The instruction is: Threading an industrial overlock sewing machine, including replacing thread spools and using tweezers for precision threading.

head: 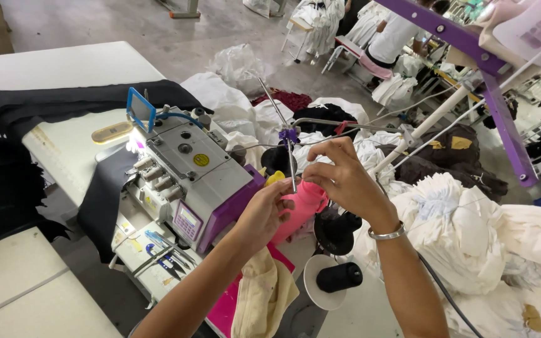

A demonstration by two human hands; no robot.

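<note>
Where fingers pinch, thread unseen; left hand (264, 209), right hand (344, 178).

We hold our left hand (264, 209) and right hand (342, 178) together at the thread stand rod (292, 166), right of the sewing machine (186, 178), above a black thread cone (339, 276).

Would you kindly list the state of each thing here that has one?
Left hand: raised, fingertips pinched beside the thread-stand rod.
Right hand: raised, fingers pinched near the rod.
Sewing machine: lamp lit, black fabric under it.
Black spool: lying on its side.
Pink cone: upright behind the hands.
</note>
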